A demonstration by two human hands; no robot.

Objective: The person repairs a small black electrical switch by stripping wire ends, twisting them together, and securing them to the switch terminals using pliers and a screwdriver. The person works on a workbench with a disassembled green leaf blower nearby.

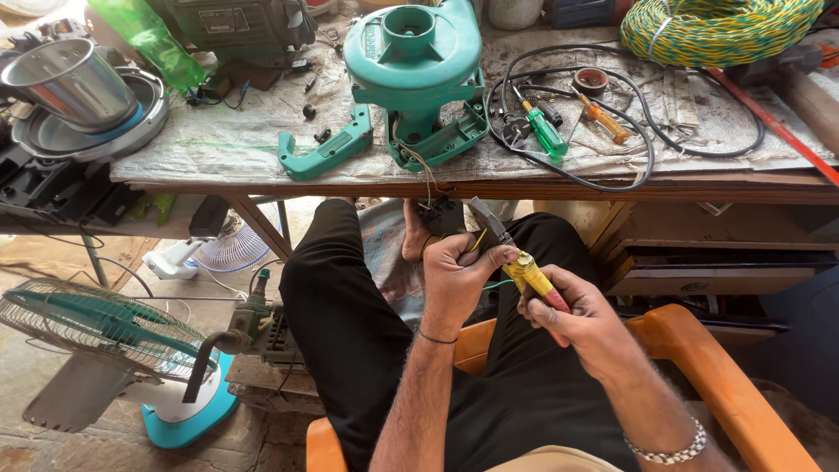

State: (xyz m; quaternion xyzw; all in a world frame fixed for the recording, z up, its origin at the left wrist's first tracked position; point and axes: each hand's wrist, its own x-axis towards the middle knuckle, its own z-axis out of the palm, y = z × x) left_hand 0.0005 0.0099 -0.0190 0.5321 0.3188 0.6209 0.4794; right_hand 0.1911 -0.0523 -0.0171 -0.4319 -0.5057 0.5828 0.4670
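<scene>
Gripping pliers right hand; left hand pinching wire.

Both forearms reach forward over the lap. The left hand is curled into a loose fist, thumb forward, a thin band at the wrist. The right hand grips closed, wrist braceleted.

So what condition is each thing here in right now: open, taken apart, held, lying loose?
Teal blower housing: opened, on the bench.
Teal handle piece: detached, lying beside it.
Pliers: held in right hand.
Wires: pinched by left hand.
Green screwdriver: lying loose.
Wire coil: wound up.
Table fan: on the floor.
</scene>
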